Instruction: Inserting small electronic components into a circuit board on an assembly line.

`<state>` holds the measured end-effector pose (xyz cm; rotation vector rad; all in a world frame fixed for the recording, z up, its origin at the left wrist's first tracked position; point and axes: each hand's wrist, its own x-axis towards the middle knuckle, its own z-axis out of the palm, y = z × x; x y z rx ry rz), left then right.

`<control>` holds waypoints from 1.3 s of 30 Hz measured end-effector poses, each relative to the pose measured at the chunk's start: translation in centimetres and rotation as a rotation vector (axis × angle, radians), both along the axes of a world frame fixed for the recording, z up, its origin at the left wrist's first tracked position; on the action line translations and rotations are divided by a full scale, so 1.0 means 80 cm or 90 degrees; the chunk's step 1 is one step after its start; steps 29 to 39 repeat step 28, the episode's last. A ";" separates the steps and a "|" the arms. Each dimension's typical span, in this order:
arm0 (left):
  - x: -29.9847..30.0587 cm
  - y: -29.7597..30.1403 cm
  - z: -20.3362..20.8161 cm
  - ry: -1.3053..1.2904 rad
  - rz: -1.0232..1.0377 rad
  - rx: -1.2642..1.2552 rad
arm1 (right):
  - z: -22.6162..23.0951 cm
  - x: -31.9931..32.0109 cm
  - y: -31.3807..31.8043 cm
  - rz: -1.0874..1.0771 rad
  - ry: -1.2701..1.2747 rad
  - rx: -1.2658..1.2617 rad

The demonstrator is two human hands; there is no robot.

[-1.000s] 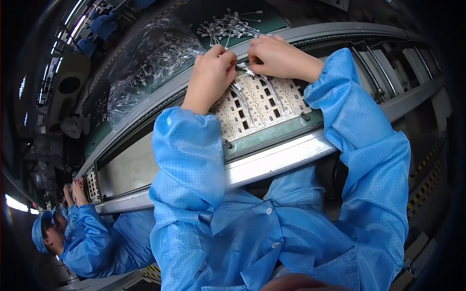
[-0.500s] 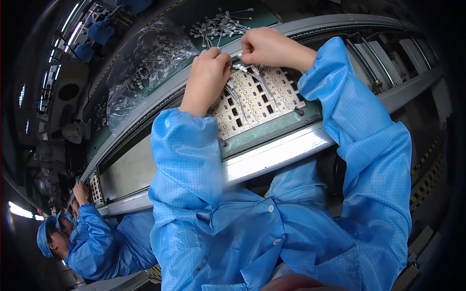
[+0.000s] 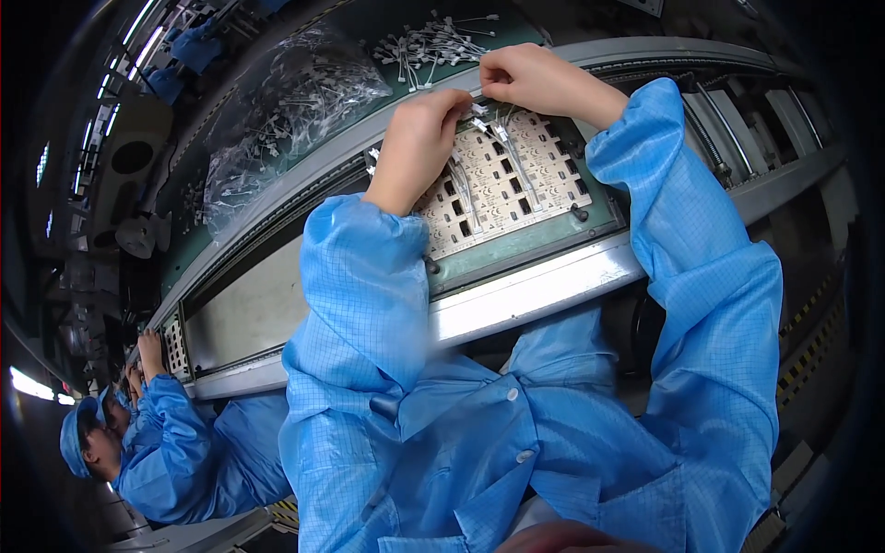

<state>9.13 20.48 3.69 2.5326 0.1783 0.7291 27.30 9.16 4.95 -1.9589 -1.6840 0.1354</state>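
Note:
A cream circuit board panel (image 3: 507, 170) with rows of dark rectangular parts lies on a green carrier plate (image 3: 539, 238). White cables (image 3: 518, 166) with small connectors lie across it. At the panel's far edge, my left hand (image 3: 419, 143) is closed in a pinch, its palm turned away. My right hand (image 3: 544, 81) pinches just to the right, fingertips close to the left hand's. Between them shows a white connector (image 3: 478, 110) of a short cable that both hands seem to grip. Fingers partly hide how it is held.
Beyond the rail (image 3: 636, 51) lie a heap of loose white cables (image 3: 433, 46) and a clear plastic bag (image 3: 295, 101) full of more. A shiny metal rail (image 3: 539, 293) runs along the near side. At the far left, another person (image 3: 171, 452) in blue works at the same line.
Both hands remain pinched close together over the panel's far edge. The whole view has shifted slightly, so hands and panel sit a little further right. The right fingertips are now slightly beyond the left ones.

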 end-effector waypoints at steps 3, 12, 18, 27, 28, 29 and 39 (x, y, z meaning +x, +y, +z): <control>-0.004 -0.002 0.014 0.030 0.013 0.047 | -0.001 0.003 0.002 0.009 -0.007 0.023; -0.089 0.069 0.052 -0.122 0.183 -0.064 | -0.001 0.010 0.007 0.042 -0.063 0.156; -0.140 0.086 0.003 0.021 0.241 0.116 | 0.011 -0.037 -0.014 0.112 -0.177 0.140; -0.116 0.081 -0.029 0.040 0.309 0.253 | 0.010 -0.146 0.007 0.182 -0.235 -0.096; -0.111 0.082 -0.027 0.065 0.300 0.266 | 0.008 -0.159 0.006 0.162 -0.276 -0.098; -0.111 0.082 -0.027 0.065 0.300 0.266 | 0.008 -0.159 0.006 0.162 -0.276 -0.098; -0.111 0.082 -0.027 0.065 0.300 0.266 | 0.008 -0.159 0.006 0.162 -0.276 -0.098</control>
